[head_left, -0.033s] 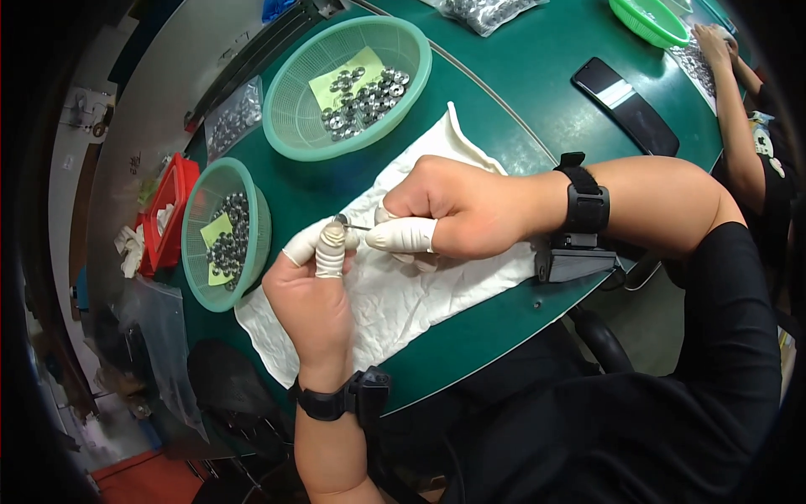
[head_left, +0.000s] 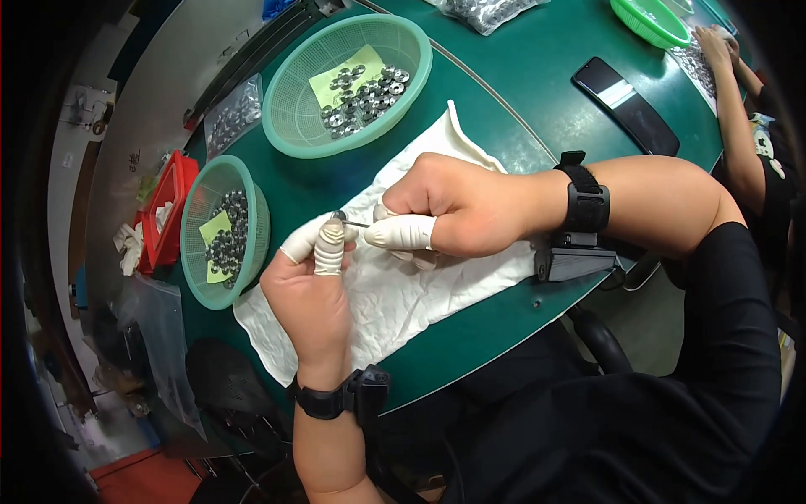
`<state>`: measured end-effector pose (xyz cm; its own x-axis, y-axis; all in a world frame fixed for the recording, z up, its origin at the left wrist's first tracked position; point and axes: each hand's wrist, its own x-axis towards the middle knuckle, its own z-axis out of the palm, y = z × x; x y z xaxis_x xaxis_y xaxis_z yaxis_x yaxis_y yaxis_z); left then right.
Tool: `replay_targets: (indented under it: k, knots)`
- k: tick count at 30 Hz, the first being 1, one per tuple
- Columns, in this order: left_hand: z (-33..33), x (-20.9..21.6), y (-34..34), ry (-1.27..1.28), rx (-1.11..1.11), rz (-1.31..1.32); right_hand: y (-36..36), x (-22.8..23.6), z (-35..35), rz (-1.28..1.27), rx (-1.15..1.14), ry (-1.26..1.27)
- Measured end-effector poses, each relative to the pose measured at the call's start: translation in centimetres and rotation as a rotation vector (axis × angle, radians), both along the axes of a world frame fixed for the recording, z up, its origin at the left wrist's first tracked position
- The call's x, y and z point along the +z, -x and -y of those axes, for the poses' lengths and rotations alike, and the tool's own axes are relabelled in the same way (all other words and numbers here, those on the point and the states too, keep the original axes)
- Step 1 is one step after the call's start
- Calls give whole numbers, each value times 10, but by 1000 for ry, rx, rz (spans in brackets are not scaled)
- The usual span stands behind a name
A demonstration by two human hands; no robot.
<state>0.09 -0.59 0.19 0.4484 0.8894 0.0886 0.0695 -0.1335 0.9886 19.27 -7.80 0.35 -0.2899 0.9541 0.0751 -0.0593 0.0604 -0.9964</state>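
My left hand (head_left: 311,294), with white finger cots on thumb and forefinger, pinches a small round metal part (head_left: 338,217) above a white cloth (head_left: 403,307). My right hand (head_left: 470,210), also with white-capped fingertips, grips a thin metal pin (head_left: 359,224) whose tip touches that part. Both wrists carry black straps. A pale green basket (head_left: 290,109) of small metal rings with a yellow-green slip stands just beyond the hands. A second such basket (head_left: 200,197) sits to the left.
The green table (head_left: 504,101) holds a dark phone (head_left: 625,105), clear bags of metal parts (head_left: 231,118) and a bright green basket (head_left: 651,17). A red box (head_left: 168,202) stands at far left. Another person's arm (head_left: 739,109) works at the right. A black device (head_left: 575,260) hangs at the table edge.
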Motion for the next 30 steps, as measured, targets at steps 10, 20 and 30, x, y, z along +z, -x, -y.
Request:
replay_targets:
  k: [10, 20, 30]
  knots:
    - [7, 4, -5, -89, -38, 54, 2, -2, 0, 149, -40, -138]
    - [7, 3, -6, -129, -17, 15, -1, -7, -3, 329, -58, -351]
    - [-4, -2, -2, -8, -12, 75, 1, -2, 0, 135, -72, -81]
